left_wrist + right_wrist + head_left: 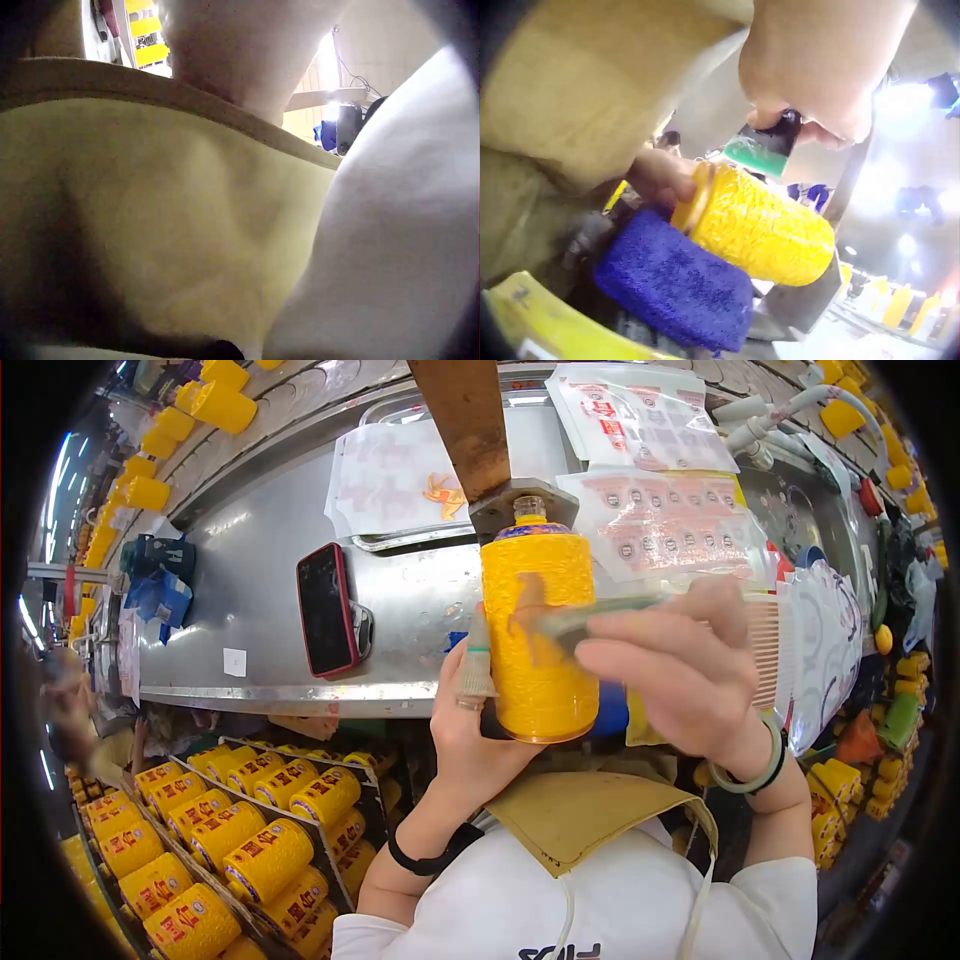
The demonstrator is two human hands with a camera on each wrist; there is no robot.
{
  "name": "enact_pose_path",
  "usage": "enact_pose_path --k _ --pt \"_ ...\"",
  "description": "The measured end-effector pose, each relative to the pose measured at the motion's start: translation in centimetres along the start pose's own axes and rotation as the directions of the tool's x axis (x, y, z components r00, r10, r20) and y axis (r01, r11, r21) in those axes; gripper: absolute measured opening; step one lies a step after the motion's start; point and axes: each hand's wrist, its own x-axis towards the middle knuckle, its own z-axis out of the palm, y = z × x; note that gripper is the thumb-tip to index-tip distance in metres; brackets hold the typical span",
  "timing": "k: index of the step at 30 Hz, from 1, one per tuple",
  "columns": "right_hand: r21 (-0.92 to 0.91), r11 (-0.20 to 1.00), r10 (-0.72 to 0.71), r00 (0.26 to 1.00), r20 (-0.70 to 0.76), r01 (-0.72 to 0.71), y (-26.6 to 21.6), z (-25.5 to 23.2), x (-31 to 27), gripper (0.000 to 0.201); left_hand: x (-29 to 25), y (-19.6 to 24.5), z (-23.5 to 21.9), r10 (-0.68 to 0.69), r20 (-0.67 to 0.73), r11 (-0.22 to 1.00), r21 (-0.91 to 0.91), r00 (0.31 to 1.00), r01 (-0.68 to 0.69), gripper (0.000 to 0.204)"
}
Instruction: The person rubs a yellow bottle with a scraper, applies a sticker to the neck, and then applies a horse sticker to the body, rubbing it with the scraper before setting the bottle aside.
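Observation:
A yellow bottle (540, 680) with an embossed surface lies lengthwise before the person, its clear neck at a metal bracket (490, 510). The left hand (465, 745) grips its lower end, a ribbed cover on one finger. Between the right hand's (690, 670) fingers and thumb is a small scraper, blurred over the bottle's side in the head view. In the right wrist view the scraper (759, 154) shows a black grip and green blade close over the bottle (757, 229). A dark reddish decal (527, 595) is on the bottle, partly blurred. The left wrist view shows mostly apron (172, 225).
A blue sponge block (675, 277) sits below the bottle. On the metal table (250, 550) are a phone (322, 610), printed label sheets (655, 525) and a tray with white paper (385, 485). Crates of yellow bottles (265, 860) stand at lower left.

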Motion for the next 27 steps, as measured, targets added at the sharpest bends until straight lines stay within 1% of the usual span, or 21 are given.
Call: enact_pose_path --k 2,3,4,5,6,7,9,10,12,13,14,15,17,18,20,21,22,23,24,25,27 --pt "-0.066 0.998 -0.019 1.000 0.005 0.019 0.8 0.5 -0.4 0.027 0.5 1.7 -0.5 0.007 -0.043 0.999 0.032 0.999 -0.005 0.103" --pt "0.005 1.000 -0.026 0.998 0.060 0.026 0.1 0.6 -1.1 0.028 0.5 1.4 -0.6 0.007 -0.046 1.000 0.031 0.999 -0.005 0.103" --pt "0.108 0.987 -0.126 0.991 0.047 0.120 -0.4 1.0 -1.5 0.027 0.6 1.0 -0.9 0.073 -0.014 0.990 0.120 0.997 -0.071 0.107" --pt "0.144 0.980 -0.151 0.982 0.113 0.134 -1.3 0.4 -1.2 0.027 0.5 0.7 -1.0 0.135 0.023 0.969 0.207 0.991 -0.137 0.112" --pt "0.179 0.973 -0.176 0.968 0.178 0.144 -1.9 -0.4 -0.7 0.027 0.5 0.8 -1.0 0.134 0.019 0.969 0.208 0.991 -0.135 0.112" --pt "0.180 0.973 -0.177 0.968 0.178 0.145 -1.9 -0.2 -0.1 0.027 0.4 0.8 -1.0 0.125 0.014 0.974 0.191 0.992 -0.125 0.114" --pt "-0.049 0.998 0.045 0.990 0.131 -0.039 -0.7 0.5 1.8 0.030 0.3 0.9 -0.9 0.116 0.011 0.978 0.171 0.993 -0.116 0.115" --pt "-0.030 0.995 0.100 0.986 0.135 -0.096 1.0 0.9 2.5 0.035 0.2 0.9 -0.7 0.094 0.009 0.987 0.129 0.996 -0.094 0.118" --pt "-0.143 0.976 0.164 0.986 -0.006 -0.164 2.6 1.6 3.8 0.034 0.1 0.8 -0.5 0.050 0.005 0.998 0.046 0.999 -0.050 0.123" --pt "-0.142 0.977 0.162 0.987 -0.006 -0.162 3.1 1.4 4.3 0.034 0.1 1.0 -0.8 0.023 0.044 0.997 0.070 0.999 -0.026 0.125" --pt "-0.271 0.962 0.010 0.999 -0.033 -0.019 3.5 0.9 4.7 0.033 0.2 1.0 -0.7 0.023 0.041 0.997 0.073 0.999 -0.026 0.125" --pt "-0.398 0.910 -0.143 0.989 -0.039 0.116 3.6 0.6 4.9 0.031 0.2 1.0 -0.5 0.037 0.009 0.998 0.040 0.999 -0.038 0.123" --pt "-0.368 0.880 -0.308 0.951 0.041 0.301 2.8 2.1 2.7 0.030 0.2 0.9 -0.6 0.053 -0.024 0.999 0.006 0.998 -0.052 0.121" --pt "-0.125 0.944 -0.294 0.951 0.099 0.305 0.9 1.9 2.0 0.033 0.2 0.8 -0.8 0.019 0.013 1.000 -0.010 1.000 -0.019 0.119" --pt "0.147 0.945 -0.313 0.938 0.146 0.292 -1.4 1.5 1.3 0.035 0.5 0.9 -0.8 -0.014 0.054 0.999 -0.028 0.998 0.016 0.118" --pt "0.065 0.949 -0.316 0.934 0.170 0.309 -1.0 1.2 2.1 0.029 0.6 1.3 -0.8 0.002 0.049 1.000 -0.019 0.999 -0.001 0.117" --pt "0.065 0.950 -0.312 0.935 0.169 0.305 0.0 1.7 2.6 0.029 0.7 1.5 -0.9 0.017 0.045 1.000 -0.008 0.999 -0.017 0.116" --pt "0.008 0.995 -0.099 0.991 0.092 0.098 1.2 2.5 3.2 0.026 0.6 1.4 -1.0 0.035 0.052 0.998 0.059 0.998 -0.038 0.123" --pt "-0.034 0.993 0.117 0.993 0.002 -0.117 2.4 3.0 3.8 0.024 0.5 1.2 -0.9 0.036 0.058 0.997 0.059 0.998 -0.040 0.123" --pt "-0.038 0.992 0.116 0.993 -0.003 -0.116 3.8 2.8 4.5 0.024 0.5 0.9 -0.7 0.066 0.037 0.996 0.049 0.997 -0.068 0.127" --pt "-0.258 0.962 -0.126 0.986 -0.113 0.093 5.9 1.9 5.4 0.022 0.6 0.8 -0.6 0.097 0.018 0.994 0.048 0.995 -0.098 0.137"
